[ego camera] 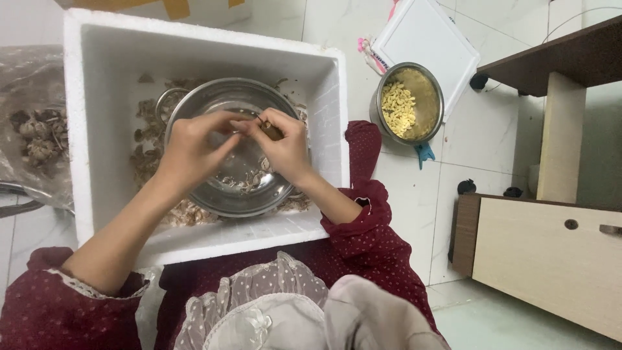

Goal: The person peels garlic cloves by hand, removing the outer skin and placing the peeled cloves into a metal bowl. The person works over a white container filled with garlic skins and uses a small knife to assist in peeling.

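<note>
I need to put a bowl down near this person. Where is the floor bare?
Bare tile lies between the foam box, the steel pot of kernels and the wooden cabinet. The box is crowded with the steel bowl and shells.

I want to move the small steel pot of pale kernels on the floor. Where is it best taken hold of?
Take the small steel pot by its rim, from above with both hands on opposite sides: it stands upright and open, no handle shows, and the floor beside it is bare.

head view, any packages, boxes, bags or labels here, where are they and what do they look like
Foam box: in front of the person, white, rectangular, open-topped, holding a steel bowl.
Plastic bag: far left, clear, crinkled, with brown lumps inside.
Foam lid: top right on the floor, white, flat.
No screens visible.
</note>
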